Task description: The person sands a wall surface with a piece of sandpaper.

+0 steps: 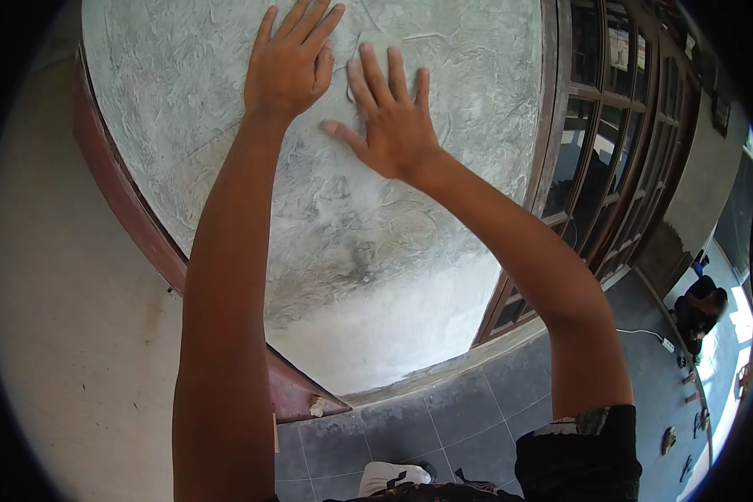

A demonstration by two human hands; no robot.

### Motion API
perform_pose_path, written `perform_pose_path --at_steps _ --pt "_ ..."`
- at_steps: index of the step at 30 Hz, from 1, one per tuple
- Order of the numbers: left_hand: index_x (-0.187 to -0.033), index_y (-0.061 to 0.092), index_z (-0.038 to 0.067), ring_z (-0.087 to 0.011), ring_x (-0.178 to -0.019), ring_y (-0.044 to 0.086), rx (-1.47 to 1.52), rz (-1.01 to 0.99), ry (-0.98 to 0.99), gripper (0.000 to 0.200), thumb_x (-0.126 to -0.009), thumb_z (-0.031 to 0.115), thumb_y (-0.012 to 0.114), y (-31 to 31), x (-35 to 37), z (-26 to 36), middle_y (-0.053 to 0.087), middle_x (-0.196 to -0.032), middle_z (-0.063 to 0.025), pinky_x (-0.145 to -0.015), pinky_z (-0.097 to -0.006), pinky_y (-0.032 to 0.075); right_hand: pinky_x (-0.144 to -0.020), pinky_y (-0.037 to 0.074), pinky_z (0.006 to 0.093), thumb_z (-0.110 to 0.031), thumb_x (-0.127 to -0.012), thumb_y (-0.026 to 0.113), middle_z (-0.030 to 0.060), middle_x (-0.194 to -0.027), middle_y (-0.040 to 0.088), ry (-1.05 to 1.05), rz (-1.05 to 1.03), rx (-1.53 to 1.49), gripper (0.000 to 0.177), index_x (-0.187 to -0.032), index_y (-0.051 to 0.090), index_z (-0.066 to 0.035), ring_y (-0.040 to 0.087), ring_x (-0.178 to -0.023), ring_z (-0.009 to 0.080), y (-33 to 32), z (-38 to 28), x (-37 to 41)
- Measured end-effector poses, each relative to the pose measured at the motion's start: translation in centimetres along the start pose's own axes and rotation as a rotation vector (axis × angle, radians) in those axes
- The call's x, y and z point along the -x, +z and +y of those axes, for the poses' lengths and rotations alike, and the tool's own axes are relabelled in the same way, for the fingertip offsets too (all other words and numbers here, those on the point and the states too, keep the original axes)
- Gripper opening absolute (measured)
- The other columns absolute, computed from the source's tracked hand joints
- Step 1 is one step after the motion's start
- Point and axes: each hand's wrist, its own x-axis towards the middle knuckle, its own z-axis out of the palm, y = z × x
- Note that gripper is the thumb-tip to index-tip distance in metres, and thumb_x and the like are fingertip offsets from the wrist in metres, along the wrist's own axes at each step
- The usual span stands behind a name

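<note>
A rough, plastered wall [326, 217] with grey-green swirls and ridges stands in front of me. High on it lies my left hand [288, 74], fingers stretched upward and the thumb close to the palm. To its right and a little lower, my right hand [396, 121] is spread flat with the thumb out to the side. A smooth pale patch [380, 39] shows behind and above the right fingertips; I cannot tell whether it is a thin sheet or part of the coating. Neither hand has its fingers closed round anything.
Wooden-framed glass panes [598, 125] border the wall on the right. Red-brown trim [134, 205] runs down its left edge. Grey tiles [406, 422] cover the floor below. At far right are a crouching person [696, 314], a white power strip [667, 344] and sandals [668, 441].
</note>
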Motion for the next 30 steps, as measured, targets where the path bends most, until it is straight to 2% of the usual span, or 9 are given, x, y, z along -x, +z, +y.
perform_pose_path --at_steps 3,5,9,13,17,21,23,27,30 --pt "-0.143 0.056 0.002 -0.0340 -0.149 0.040 -0.015 0.009 0.013 0.054 -0.090 0.011 0.051 0.3 -0.2 0.0 0.048 -0.157 -0.0172 -0.123 -0.0554 0.026 -0.118 0.010 0.0764 -0.071 -0.101 0.036 0.0134 -0.172 0.016 -0.071 -0.097 0.061 0.087 -0.165 0.026 -0.013 0.009 -0.158 0.0426 0.1 0.2 1.5" --pt "-0.144 0.055 0.002 -0.0343 -0.148 0.041 -0.027 -0.003 0.006 0.054 -0.091 0.012 0.051 0.1 -0.2 0.0 0.047 -0.157 -0.0170 -0.123 -0.0550 0.026 -0.118 0.009 0.0769 -0.071 -0.101 0.035 0.0128 -0.172 0.016 0.091 0.147 0.060 0.086 -0.165 0.026 -0.014 0.009 -0.158 0.0418 0.0 4.4 -4.1" --pt "-0.144 0.055 0.002 -0.0342 -0.149 0.040 -0.024 -0.012 0.003 0.054 -0.091 0.012 0.051 0.0 -0.1 0.1 0.047 -0.158 -0.0165 -0.123 -0.0549 0.026 -0.119 0.009 0.0750 -0.071 -0.101 0.037 0.0166 -0.172 0.016 0.119 0.175 0.049 0.091 -0.164 0.024 -0.007 0.008 -0.158 0.0442 -0.5 4.0 -4.8" --pt "-0.145 0.055 0.002 -0.0339 -0.149 0.040 -0.026 -0.006 0.003 0.054 -0.091 0.011 0.051 0.2 0.3 0.1 0.047 -0.158 -0.0160 -0.123 -0.0551 0.026 -0.120 0.011 0.0729 -0.072 -0.099 0.039 0.0130 -0.173 0.016 -0.057 -0.117 -0.003 0.089 -0.164 0.029 -0.011 0.009 -0.158 0.0418 -0.1 -1.6 3.8" --pt "-0.145 0.054 0.003 -0.0333 -0.150 0.039 -0.046 -0.019 -0.002 0.054 -0.091 0.011 0.052 0.2 -0.1 0.0 0.046 -0.159 -0.0155 -0.124 -0.0545 0.026 -0.118 0.013 0.0753 -0.073 -0.100 0.035 0.0127 -0.172 0.018 0.148 0.172 0.118 0.089 -0.164 0.026 -0.011 0.013 -0.158 0.0402 -0.9 4.8 -6.0" --pt "-0.146 0.054 0.004 -0.0329 -0.150 0.038 -0.023 -0.028 -0.004 0.055 -0.091 0.011 0.052 0.2 0.1 0.0 0.046 -0.159 -0.0153 -0.124 -0.0545 0.026 -0.118 0.011 0.0754 -0.077 -0.097 0.036 0.0179 -0.171 0.016 0.062 0.106 0.088 0.097 -0.163 0.026 -0.007 0.011 -0.157 0.0454 -0.4 1.9 -2.6" --pt "-0.146 0.054 0.004 -0.0331 -0.149 0.039 -0.039 -0.012 0.003 0.055 -0.091 0.011 0.051 0.3 0.0 -0.1 0.046 -0.158 -0.0156 -0.124 -0.0549 0.026 -0.119 0.011 0.0744 -0.078 -0.096 0.040 0.0165 -0.172 0.016 -0.060 -0.168 0.023 0.097 -0.162 0.032 -0.007 0.011 -0.158 0.0432 -0.5 -2.1 3.7" --pt "-0.145 0.055 0.003 -0.0333 -0.149 0.040 -0.046 -0.003 0.008 0.054 -0.091 0.011 0.051 0.4 -0.2 -0.1 0.047 -0.158 -0.0158 -0.124 -0.0549 0.026 -0.119 0.008 0.0744 -0.074 -0.099 0.036 0.0132 -0.173 0.016 0.033 0.086 0.101 0.092 -0.164 0.025 -0.010 0.009 -0.159 0.0370 -0.3 2.8 -2.5" --pt "-0.145 0.055 0.003 -0.0335 -0.149 0.040 -0.011 -0.018 0.000 0.054 -0.092 0.012 0.051 0.1 0.0 -0.1 0.047 -0.158 -0.0158 -0.124 -0.0549 0.026 -0.119 0.006 0.0745 -0.075 -0.099 0.034 0.0157 -0.173 0.013 0.134 0.173 0.046 0.096 -0.165 0.022 -0.006 0.007 -0.159 0.0421 -0.4 4.3 -6.2"
